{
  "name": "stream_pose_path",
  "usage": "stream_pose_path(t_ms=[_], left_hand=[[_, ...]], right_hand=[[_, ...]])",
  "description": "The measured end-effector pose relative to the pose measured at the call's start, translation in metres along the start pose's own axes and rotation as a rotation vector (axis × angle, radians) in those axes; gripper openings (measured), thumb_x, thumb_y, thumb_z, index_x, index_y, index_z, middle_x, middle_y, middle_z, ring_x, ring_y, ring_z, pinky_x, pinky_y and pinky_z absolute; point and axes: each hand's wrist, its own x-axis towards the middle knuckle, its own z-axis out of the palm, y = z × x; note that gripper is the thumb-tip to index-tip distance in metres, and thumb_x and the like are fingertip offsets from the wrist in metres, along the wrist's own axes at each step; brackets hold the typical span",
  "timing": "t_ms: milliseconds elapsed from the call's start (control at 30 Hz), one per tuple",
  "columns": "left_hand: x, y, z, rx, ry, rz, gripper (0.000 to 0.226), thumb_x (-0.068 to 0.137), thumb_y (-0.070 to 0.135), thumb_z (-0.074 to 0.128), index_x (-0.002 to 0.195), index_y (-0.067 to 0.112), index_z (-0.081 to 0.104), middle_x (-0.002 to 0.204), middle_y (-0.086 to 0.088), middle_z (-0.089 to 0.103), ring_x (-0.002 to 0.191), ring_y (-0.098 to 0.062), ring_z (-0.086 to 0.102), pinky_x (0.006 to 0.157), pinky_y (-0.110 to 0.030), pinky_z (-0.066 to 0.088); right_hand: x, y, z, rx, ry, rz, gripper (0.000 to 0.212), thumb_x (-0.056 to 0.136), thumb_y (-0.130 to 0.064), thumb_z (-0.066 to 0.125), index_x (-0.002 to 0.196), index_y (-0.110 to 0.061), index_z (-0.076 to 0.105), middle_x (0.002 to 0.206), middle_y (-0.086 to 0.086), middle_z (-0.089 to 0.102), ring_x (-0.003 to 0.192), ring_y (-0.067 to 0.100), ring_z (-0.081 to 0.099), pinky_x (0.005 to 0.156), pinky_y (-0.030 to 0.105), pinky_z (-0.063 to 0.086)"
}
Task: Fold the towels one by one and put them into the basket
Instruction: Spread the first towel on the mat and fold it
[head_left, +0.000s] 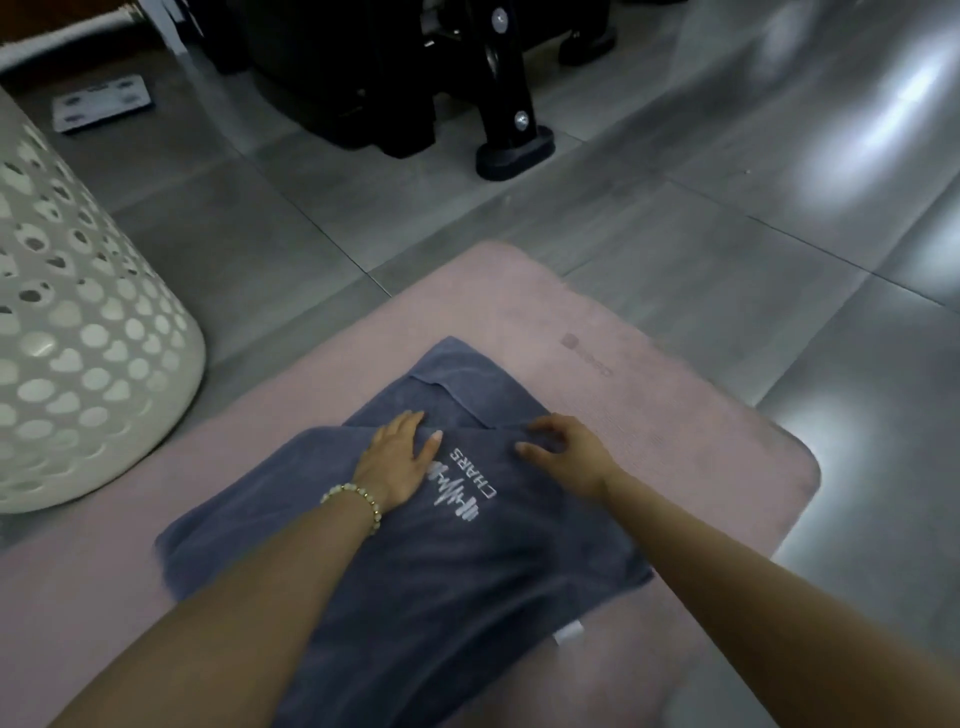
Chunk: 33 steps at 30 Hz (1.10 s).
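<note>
Head view: your left hand (397, 457) lies flat and spread on the blue-grey printed terry towel (441, 571), half-folded on the pink plush mat (675, 415), right hand (563, 452) curled at the fold edge, pinch unclear; mid-fold, so next you likely double it again, then carry it left to the white perforated plastic basket (78, 338).

On my feed the person's body amounts to two bare arms, the left forearm (249, 613) and the right forearm (753, 582), uncovered all the way to the frame edge. At the wrist of the left hand (400, 457) sits a bracelet (358, 496), a single strand of small round beads, cream to pale gold (the dim light makes the shade hard for me to call). That hand's fingernails (435, 436) look light. The right hand (563, 457) and its wrist are bare.
</note>
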Motion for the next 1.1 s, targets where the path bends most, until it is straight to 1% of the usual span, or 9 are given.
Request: stream_pose_path(t_ms=[167, 233, 333, 433, 567, 667, 833, 967, 1100], left_hand=[[0.024, -0.036, -0.021, 0.248, -0.044, -0.12, 0.053, 0.099, 0.05, 0.023, 0.147, 0.026, 0.026, 0.157, -0.001, 0.02, 0.144, -0.024, 0.016, 0.118, -0.039, 0.01], [0.026, -0.047, -0.028, 0.308, -0.012, -0.126, 0.052, 0.099, 0.05, 0.024, 0.141, 0.022, 0.036, 0.149, -0.005, 0.035, 0.138, -0.024, 0.028, 0.115, -0.037, 0.016], [0.026, -0.054, -0.038, 0.35, 0.025, -0.094, 0.048, 0.099, 0.051, 0.024, 0.112, 0.017, 0.056, 0.119, -0.008, 0.063, 0.112, -0.028, 0.054, 0.098, -0.035, 0.035], [0.021, -0.058, -0.046, 0.281, -0.028, -0.125, 0.049, 0.099, 0.052, 0.023, 0.085, 0.019, 0.057, 0.104, -0.006, 0.067, 0.102, -0.027, 0.059, 0.091, -0.035, 0.042], [0.004, -0.067, -0.044, 0.237, -0.072, -0.174, 0.047, 0.097, 0.054, 0.03, 0.089, 0.016, 0.056, 0.104, -0.005, 0.064, 0.101, -0.025, 0.058, 0.083, -0.03, 0.041], [-0.014, -0.082, -0.033, 0.098, -0.085, -0.252, 0.046, 0.093, 0.057, 0.038, 0.1, 0.015, 0.057, 0.102, -0.002, 0.064, 0.097, -0.022, 0.058, 0.084, -0.03, 0.042], [-0.034, -0.091, -0.027, -0.369, -0.017, -0.23, 0.042, 0.09, 0.038, 0.058, 0.078, -0.001, 0.065, 0.07, -0.009, 0.061, 0.064, -0.014, 0.052, 0.066, -0.03, 0.046], [-0.033, -0.071, -0.044, -0.727, 0.011, -0.188, 0.017, 0.092, 0.025, 0.059, 0.088, 0.009, 0.064, 0.062, -0.004, 0.054, 0.037, -0.003, 0.039, 0.039, -0.015, 0.035], [-0.004, -0.037, -0.065, -0.884, 0.023, -0.106, 0.011, 0.094, 0.023, 0.056, 0.095, 0.014, 0.061, 0.055, 0.008, 0.053, 0.036, -0.001, 0.042, 0.038, -0.011, 0.035]], right_hand=[[0.033, -0.025, 0.03, -0.253, -0.151, -0.073, 0.041, 0.09, -0.039, 0.059, 0.124, -0.017, 0.059, 0.129, 0.003, 0.057, 0.121, 0.023, 0.05, 0.106, 0.034, 0.037], [0.038, -0.03, 0.042, -0.401, -0.165, -0.121, 0.024, 0.093, -0.044, 0.05, 0.089, -0.027, 0.066, 0.107, 0.005, 0.065, 0.113, 0.028, 0.052, 0.099, 0.035, 0.039], [0.038, -0.04, 0.057, -0.456, -0.13, -0.175, 0.05, 0.096, -0.046, 0.044, 0.051, -0.027, 0.055, 0.07, 0.002, 0.057, 0.098, 0.029, 0.054, 0.092, 0.034, 0.036], [0.038, -0.04, 0.071, -0.383, -0.238, -0.185, 0.054, 0.094, -0.049, 0.046, 0.06, -0.017, 0.073, 0.079, 0.002, 0.068, 0.09, 0.013, 0.057, 0.093, 0.029, 0.04], [0.04, -0.038, 0.086, -0.258, -0.215, -0.164, 0.049, 0.09, -0.046, 0.057, 0.061, -0.007, 0.059, 0.07, 0.007, 0.066, 0.067, 0.019, 0.06, 0.076, 0.037, 0.05], [0.038, -0.042, 0.093, -0.168, -0.193, -0.124, 0.034, 0.084, -0.046, 0.064, 0.071, -0.016, 0.054, 0.072, -0.003, 0.059, 0.07, 0.012, 0.054, 0.07, 0.025, 0.045], [0.025, -0.048, 0.102, -0.093, -0.354, 0.0, 0.056, 0.081, -0.052, 0.065, 0.047, -0.02, 0.035, 0.046, -0.005, 0.039, 0.047, 0.008, 0.039, 0.054, 0.022, 0.035], [0.022, -0.062, 0.088, 0.058, -0.551, 0.152, 0.049, 0.078, -0.062, 0.061, 0.076, -0.014, 0.069, 0.084, -0.003, 0.071, 0.083, 0.01, 0.065, 0.082, 0.026, 0.052], [0.029, -0.072, 0.071, 0.42, -0.689, 0.388, 0.061, 0.08, -0.064, 0.056, 0.123, -0.021, 0.058, 0.12, -0.007, 0.061, 0.111, 0.01, 0.055, 0.094, 0.025, 0.042]])
